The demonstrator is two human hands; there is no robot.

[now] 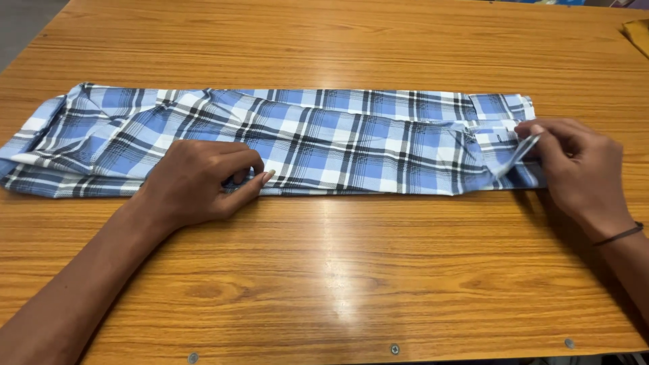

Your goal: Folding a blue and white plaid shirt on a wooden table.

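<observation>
Shirt (324,142) already folded into a long strip.
We pinch its near edge with left hand (199,182), its three-o'clock end with right hand (581,169); crosswise folds remain.

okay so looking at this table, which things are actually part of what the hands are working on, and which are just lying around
In use:
- blue plaid shirt, folded into a long strip
- left hand, pinching its near edge
- right hand, pinching its right end
- wooden table under it

Lying about:
- yellow cloth at the far right corner, mostly cut off
</observation>
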